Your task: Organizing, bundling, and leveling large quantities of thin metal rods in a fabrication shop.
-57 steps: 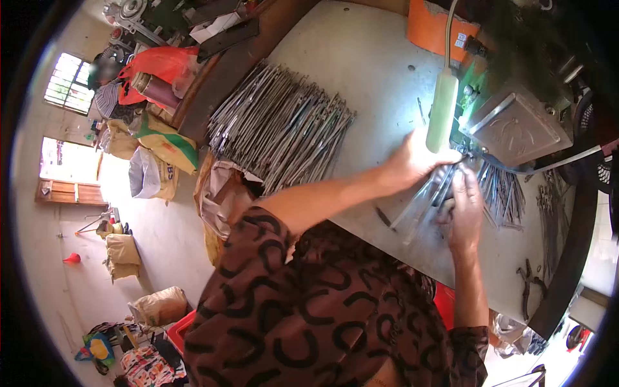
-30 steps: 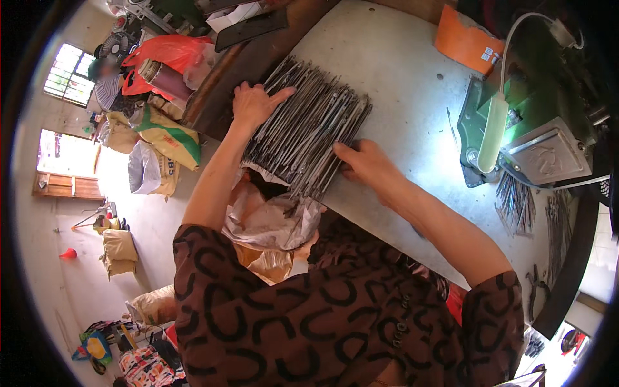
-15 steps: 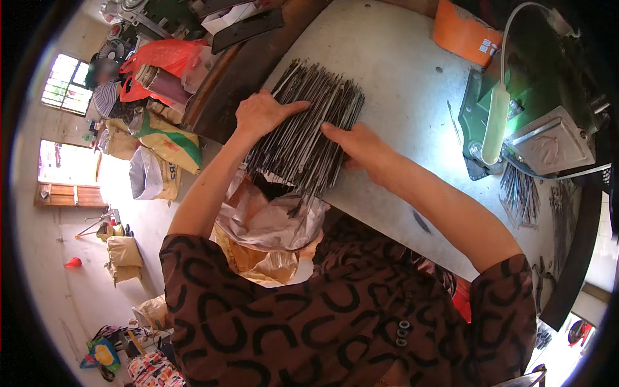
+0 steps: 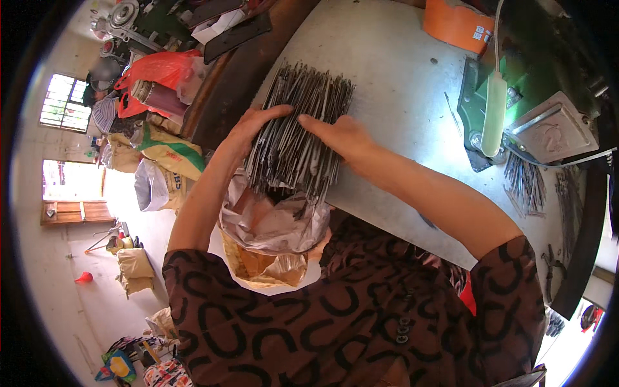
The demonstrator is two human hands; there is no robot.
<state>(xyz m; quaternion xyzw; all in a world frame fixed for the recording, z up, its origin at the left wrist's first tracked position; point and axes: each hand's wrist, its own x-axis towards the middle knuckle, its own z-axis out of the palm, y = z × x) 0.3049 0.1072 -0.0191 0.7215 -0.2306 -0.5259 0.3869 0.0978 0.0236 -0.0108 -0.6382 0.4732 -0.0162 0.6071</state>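
Observation:
A thick bundle of thin dark metal strips [image 4: 303, 138] lies at the left front edge of the grey metal table, its near ends jutting over an open sack [image 4: 274, 226]. My left hand [image 4: 251, 129] wraps the bundle's left side, thumb across the top. From the right, my right hand [image 4: 336, 137] clasps the other side, its thumb pointing to the left thumb. The fingers of both hands are mostly hidden beside and beneath the strips. Some strips tilt out unevenly at the near end.
A green machine [image 4: 480, 109] with a pale lamp [image 4: 494, 116] stands at right, beside loose strips [image 4: 525, 184]. An orange container [image 4: 458, 26] sits at the far edge of the table [image 4: 400, 84]. Sacks [image 4: 167, 155] and a red plastic bag [image 4: 158, 71] are at left, where a person sits.
The bundle has shifted slightly left and stands a little more upright in both hands. My right thumb has slid further over the strips, nearer the left thumb.

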